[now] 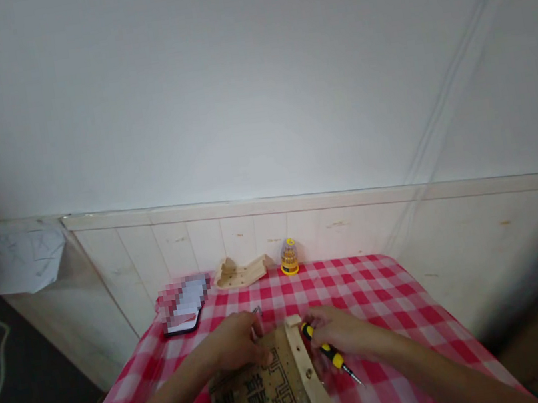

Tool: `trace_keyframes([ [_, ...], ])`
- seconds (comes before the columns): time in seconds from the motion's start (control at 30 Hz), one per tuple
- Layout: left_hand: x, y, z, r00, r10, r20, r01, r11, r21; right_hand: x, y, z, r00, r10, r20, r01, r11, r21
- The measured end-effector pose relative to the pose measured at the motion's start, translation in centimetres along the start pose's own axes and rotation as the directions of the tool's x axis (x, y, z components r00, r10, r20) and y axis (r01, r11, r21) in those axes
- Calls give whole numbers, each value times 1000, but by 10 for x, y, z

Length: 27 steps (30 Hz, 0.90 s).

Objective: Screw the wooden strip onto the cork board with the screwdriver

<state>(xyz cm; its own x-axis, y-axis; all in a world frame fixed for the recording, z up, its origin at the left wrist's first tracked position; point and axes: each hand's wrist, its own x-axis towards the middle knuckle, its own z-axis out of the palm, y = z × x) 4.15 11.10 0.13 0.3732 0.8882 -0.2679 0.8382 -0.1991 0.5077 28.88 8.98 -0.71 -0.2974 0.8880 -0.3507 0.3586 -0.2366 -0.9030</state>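
Black Chinese characters [255, 393] mark the board [279, 402]; right grip [342, 332] clasps screwdriver [331, 355], left grip [238, 342] unclear.

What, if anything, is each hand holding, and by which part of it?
The right hand holds the yellow-black screwdriver by its handle. The left hand is at the brown printed panel; whether it grips it cannot be told.

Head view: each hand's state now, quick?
Left hand: at the printed panel; grip cannot be told.
Right hand: closed, holding the yellow-and-black screwdriver.

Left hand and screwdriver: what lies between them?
In the head view, part of the patterned panel and the pale wooden strip lie between left hand and screwdriver.
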Motion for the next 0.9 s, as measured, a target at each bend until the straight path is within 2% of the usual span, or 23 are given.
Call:
trace_keyframes([
  [0.1,12,-7,-14,997,-14,-72,19,997,70,4,1,-13,989,-54,-137,65,995,74],
  [0.17,23,-11,-26,980,-31,-199,57,990,125,14,2,-20,971,-49,-234,91,981,173],
  [0.2,29,-11,-31,975,-33,-222,65,988,137,20,4,-21,964,-39,-262,98,971,217],
  [0.3,46,-8,-35,985,0,-175,28,987,155,38,12,-20,955,-33,-296,124,948,294],
  [0.47,65,1,-17,990,15,-138,16,976,216,51,33,-13,958,-69,-280,178,906,383],
  [0.57,68,1,-11,990,62,-130,-28,970,243,51,43,-15,952,-103,-288,229,864,448],
  [0.67,68,0,-9,989,133,-70,-111,961,255,50,46,-16,947,-117,-301,257,838,482],
  [0.8,67,-1,-9,982,187,20,-186,946,264,48,44,-16,956,-108,-272,237,830,505],
  [0.9,65,-1,-11,967,253,24,-250,931,266,45,41,-15,957,-110,-268,229,856,463],
])
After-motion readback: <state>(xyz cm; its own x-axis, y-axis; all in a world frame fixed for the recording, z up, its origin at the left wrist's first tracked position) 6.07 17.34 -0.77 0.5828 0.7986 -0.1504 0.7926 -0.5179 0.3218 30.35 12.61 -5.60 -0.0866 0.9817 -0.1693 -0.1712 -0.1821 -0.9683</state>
